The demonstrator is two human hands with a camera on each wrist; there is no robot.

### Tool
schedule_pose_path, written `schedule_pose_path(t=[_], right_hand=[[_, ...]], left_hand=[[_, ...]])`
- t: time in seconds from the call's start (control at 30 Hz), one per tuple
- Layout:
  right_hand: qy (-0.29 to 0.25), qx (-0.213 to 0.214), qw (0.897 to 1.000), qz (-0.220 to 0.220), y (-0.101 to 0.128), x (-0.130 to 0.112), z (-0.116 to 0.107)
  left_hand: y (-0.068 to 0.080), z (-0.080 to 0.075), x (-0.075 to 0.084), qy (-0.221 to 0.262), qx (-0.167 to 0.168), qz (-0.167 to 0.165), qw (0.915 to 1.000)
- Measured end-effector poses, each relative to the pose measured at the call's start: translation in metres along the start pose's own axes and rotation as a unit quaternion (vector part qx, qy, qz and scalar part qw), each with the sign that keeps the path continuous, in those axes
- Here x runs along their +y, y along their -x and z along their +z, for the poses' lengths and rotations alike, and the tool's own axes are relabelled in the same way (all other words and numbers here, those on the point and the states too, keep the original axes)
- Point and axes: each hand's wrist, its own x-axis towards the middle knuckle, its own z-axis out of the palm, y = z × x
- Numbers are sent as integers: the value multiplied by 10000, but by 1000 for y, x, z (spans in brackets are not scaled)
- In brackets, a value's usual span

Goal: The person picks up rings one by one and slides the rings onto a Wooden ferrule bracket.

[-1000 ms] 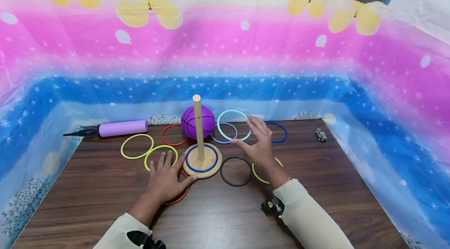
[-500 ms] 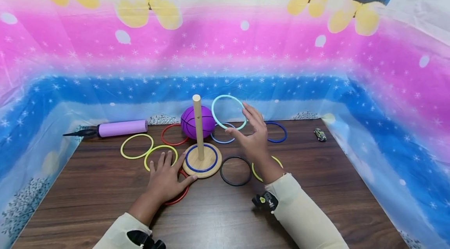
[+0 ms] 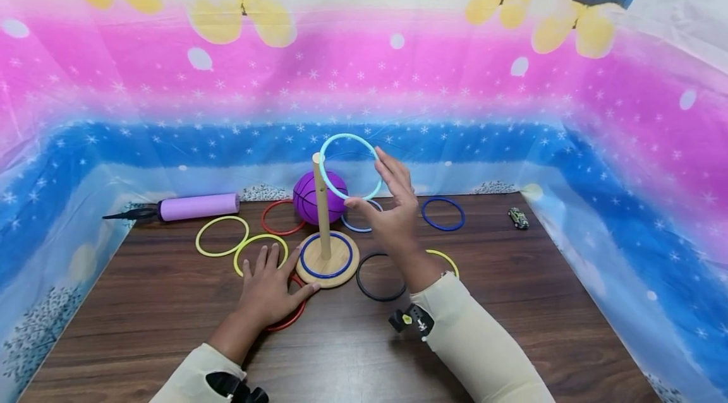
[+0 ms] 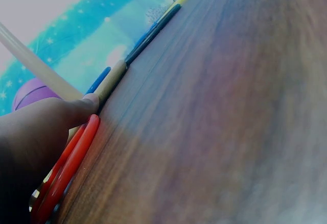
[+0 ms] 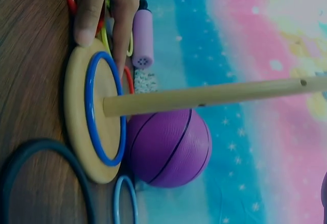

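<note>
The table (image 3: 512, 327) carries a peg stand (image 3: 327, 259) at its middle, a blue ring (image 3: 326, 256) lying on the stand's base. Behind the stand sits a purple ball (image 3: 307, 196); far left of it lies a pump (image 3: 198, 207). The left hand (image 3: 272, 292) rests flat just left of the stand, fingers straight, thumb touching the base, over a red ring (image 3: 287, 321). The right hand (image 3: 392, 213) pinches a cyan ring (image 3: 349, 166) raised beside the peg's top.
</note>
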Motion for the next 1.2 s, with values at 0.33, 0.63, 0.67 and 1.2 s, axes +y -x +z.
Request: schedule_pose_path(t=[0.33,0.63,0.67,1.2], right_hand=[[226,-383,9990,11,-2,-6,21],[524,-838,9945,358,13,-2,22],[540,-895,9938,389,16,-1,22],[877,-1635,9751,1214,48,11,13]], left_hand=[[1,-1,1,-22,-68,-28,10000],[-1,-1,2,-52,-116,-46,9999],[-1,-1,2,-54,-115,-52,9999],[1,-2,0,-61,29,58,10000]])
